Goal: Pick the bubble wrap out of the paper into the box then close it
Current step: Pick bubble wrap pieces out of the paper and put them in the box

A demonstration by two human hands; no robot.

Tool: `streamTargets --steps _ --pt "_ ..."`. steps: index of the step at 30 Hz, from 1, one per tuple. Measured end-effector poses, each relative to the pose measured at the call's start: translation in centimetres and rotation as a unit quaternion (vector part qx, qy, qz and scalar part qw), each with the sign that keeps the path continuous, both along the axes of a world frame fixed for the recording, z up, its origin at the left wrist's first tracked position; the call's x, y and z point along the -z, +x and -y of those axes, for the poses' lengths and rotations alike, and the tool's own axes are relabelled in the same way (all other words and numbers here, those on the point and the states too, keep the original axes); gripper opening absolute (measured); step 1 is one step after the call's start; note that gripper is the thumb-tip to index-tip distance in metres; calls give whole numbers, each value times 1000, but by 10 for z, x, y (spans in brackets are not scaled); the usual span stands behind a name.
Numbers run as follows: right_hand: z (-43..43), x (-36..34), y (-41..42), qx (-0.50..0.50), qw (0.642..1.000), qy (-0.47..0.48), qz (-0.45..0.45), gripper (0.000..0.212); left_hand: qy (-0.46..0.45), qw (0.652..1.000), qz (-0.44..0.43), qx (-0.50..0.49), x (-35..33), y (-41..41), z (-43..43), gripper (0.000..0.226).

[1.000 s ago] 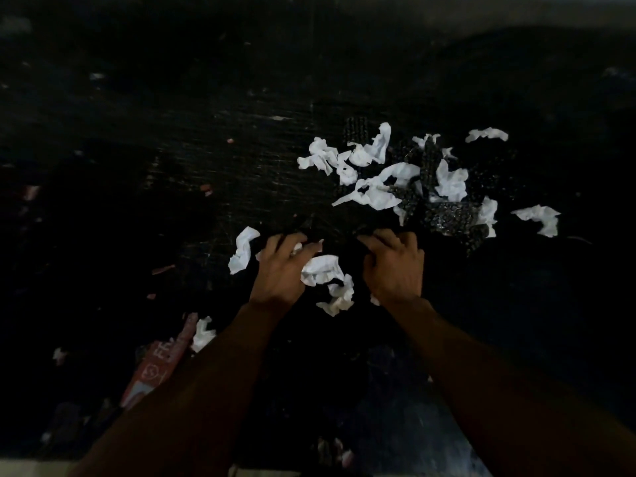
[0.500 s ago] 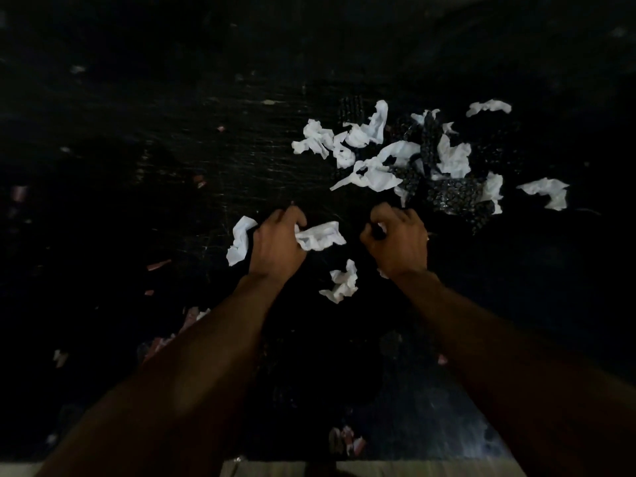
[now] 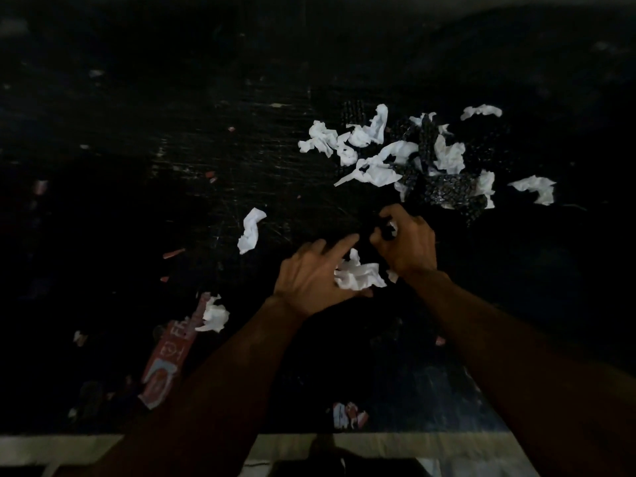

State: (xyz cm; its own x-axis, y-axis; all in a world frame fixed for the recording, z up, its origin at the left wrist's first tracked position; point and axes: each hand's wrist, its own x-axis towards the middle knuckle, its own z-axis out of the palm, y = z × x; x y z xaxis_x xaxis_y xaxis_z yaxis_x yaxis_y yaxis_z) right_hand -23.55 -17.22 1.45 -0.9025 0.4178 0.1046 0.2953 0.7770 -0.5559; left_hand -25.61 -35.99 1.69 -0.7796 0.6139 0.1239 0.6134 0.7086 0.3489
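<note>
Inward of the tabletop's [image 3: 172,201] front edge, left grip [image 3: 309,280] open over paper wad [image 3: 358,275]; right grip [image 3: 406,246] curled, contents untellable. Could snatch tangled paper [image 3: 378,170] with bubble wrap [image 3: 447,191]

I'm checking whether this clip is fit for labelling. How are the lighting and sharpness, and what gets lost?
Head view: heavily underexposed; the black table swallows detail, only the white paper scraps read clearly, and the dark bubble wrap shows as faint glints. The left hand and right hand are dim and slightly soft; what the right one curls round is lost.
</note>
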Motion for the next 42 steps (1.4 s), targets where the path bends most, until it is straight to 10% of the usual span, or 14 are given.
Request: streamTargets --steps 5,16,28,42 --pt "-8 0 22 -18 999 2 37 35 -4 1000 5 3 18 0 -10 17" --pt "-52 -46 44 -8 990 -135 -26 71 320 904 272 -84 -54 -13 -19 37" --pt "-137 -152 80 -102 978 -118 -142 74 367 904 216 -36 -157 49 -89 46" --pt "-229 -240 221 22 990 12 -136 79 393 894 193 100 -220 111 -211 59"
